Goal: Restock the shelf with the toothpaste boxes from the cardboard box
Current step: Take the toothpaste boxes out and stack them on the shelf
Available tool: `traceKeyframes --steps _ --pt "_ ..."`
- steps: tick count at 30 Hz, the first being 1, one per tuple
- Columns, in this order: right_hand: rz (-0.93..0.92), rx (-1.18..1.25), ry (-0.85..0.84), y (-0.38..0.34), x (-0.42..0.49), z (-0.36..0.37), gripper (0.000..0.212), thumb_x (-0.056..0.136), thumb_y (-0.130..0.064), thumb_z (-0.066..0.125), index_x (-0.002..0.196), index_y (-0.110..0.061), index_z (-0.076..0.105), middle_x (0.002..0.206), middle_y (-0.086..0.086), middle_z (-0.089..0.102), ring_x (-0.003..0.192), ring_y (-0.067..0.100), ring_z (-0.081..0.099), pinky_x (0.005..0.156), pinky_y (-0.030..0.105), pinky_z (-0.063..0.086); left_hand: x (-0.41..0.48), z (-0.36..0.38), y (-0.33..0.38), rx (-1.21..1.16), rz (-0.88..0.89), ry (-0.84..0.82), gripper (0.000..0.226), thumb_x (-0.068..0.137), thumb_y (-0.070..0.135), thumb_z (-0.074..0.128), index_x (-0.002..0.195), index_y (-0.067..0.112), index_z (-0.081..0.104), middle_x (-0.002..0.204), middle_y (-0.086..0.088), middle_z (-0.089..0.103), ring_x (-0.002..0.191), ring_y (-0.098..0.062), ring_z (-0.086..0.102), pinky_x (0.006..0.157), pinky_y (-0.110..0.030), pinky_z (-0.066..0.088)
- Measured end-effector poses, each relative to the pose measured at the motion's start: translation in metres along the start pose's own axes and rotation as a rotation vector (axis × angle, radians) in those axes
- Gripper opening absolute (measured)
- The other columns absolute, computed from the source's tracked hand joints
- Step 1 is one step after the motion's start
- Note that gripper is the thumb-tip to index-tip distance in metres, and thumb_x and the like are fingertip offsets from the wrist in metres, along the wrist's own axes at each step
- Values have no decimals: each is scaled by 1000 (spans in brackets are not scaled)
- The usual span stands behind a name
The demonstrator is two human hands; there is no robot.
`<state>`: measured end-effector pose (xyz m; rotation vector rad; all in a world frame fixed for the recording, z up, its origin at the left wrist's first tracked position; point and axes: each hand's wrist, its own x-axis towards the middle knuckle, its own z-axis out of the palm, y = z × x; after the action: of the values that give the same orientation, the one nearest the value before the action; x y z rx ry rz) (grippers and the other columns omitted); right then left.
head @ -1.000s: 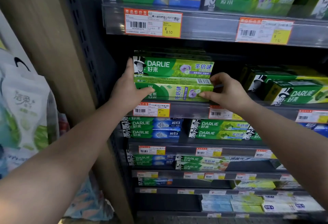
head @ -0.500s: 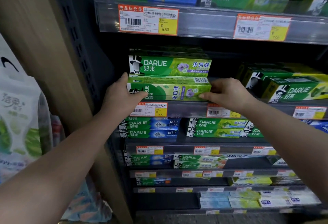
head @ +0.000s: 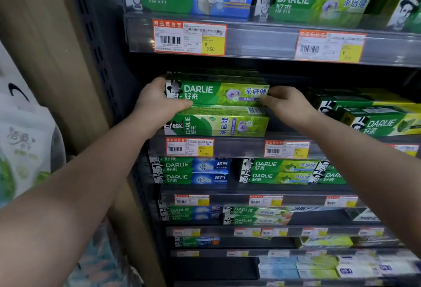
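Note:
Two green Darlie toothpaste boxes are stacked at the left end of the second shelf [head: 239,147]. The upper box [head: 216,92] stands upright with its logo facing out. Under it lies the lower box [head: 218,125], with its print turned sideways. My left hand [head: 157,102] grips the upper box's left end, thumb along its bottom edge. At the right end of the same box, my right hand [head: 284,104] pinches it. The cardboard box is out of view.
More green boxes [head: 369,116] lie to the right on the same shelf. Other shelves above and below hold Darlie boxes behind price tags [head: 189,38]. A wooden panel [head: 52,63] and hanging bags [head: 25,145] stand at the left.
Both hands have moved up from the lower box to the ends of the upper box. The view has shifted closer to the shelf.

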<state>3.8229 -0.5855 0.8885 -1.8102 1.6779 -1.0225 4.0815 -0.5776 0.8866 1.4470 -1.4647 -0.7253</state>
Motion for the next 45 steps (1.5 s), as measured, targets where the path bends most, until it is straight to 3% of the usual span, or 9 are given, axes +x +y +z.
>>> traceKeyframes --steps 5,8,13,17,20,25,32,41,45 --pt "-107 -101 6 -5 -14 -3 23 91 -25 52 104 -14 67 98 5 69 91 12 58 75 21 38 -15 2 -4 -14 76 66 64 73 6 72 130 9 43 90 17 52 86 -6 53 90 -30 44" --pt "-137 -103 33 -1 -25 -5 22 88 -23 57 107 -18 67 98 1 70 95 12 62 82 25 45 -25 3 -12 -10 118 87 80 74 6 72 141 16 30 104 13 47 107 -12 50 99 -32 42" --pt "-138 35 4 9 -35 -4 32 82 -16 64 114 -19 63 107 2 71 100 14 65 98 40 48 -35 5 -18 -84 110 85 77 78 3 67 141 25 28 97 24 52 97 -2 54 82 -16 42" --pt "-115 78 -19 9 -38 0 37 81 -15 67 117 -20 61 109 3 70 103 14 64 99 40 47 -36 7 -22 -98 127 104 69 80 6 65 139 24 33 119 -3 64 104 -15 62 94 -37 49" --pt "-115 30 5 9 -39 4 32 82 -14 65 114 -17 64 109 4 70 101 15 64 99 40 47 -36 9 -22 -37 181 116 43 82 6 62 122 20 53 107 4 67 97 -13 63 94 -42 50" --pt "-97 -11 62 10 -39 7 30 83 -18 63 113 -18 65 106 4 71 99 15 64 96 37 49 -37 11 -23 -28 198 159 38 83 6 60 120 16 58 105 3 67 94 -12 63 91 -37 52" --pt "-65 -33 130 10 -41 8 30 82 -22 64 112 -22 67 99 -3 71 85 2 58 61 -8 34 -39 13 -23 -72 161 217 34 81 5 64 114 13 61 99 3 66 92 -16 65 88 -37 53" --pt "-53 14 141 11 -41 7 29 80 -23 67 108 -22 68 98 0 73 92 9 64 76 15 45 -41 11 -24 -138 114 159 41 81 5 64 120 13 55 105 1 66 96 -16 65 88 -36 52" --pt "-58 -18 138 11 -42 6 28 81 -24 67 108 -19 69 96 -2 71 89 6 61 74 12 43 -43 11 -26 -117 136 128 36 83 4 61 117 15 59 104 0 67 94 -14 65 88 -32 52"
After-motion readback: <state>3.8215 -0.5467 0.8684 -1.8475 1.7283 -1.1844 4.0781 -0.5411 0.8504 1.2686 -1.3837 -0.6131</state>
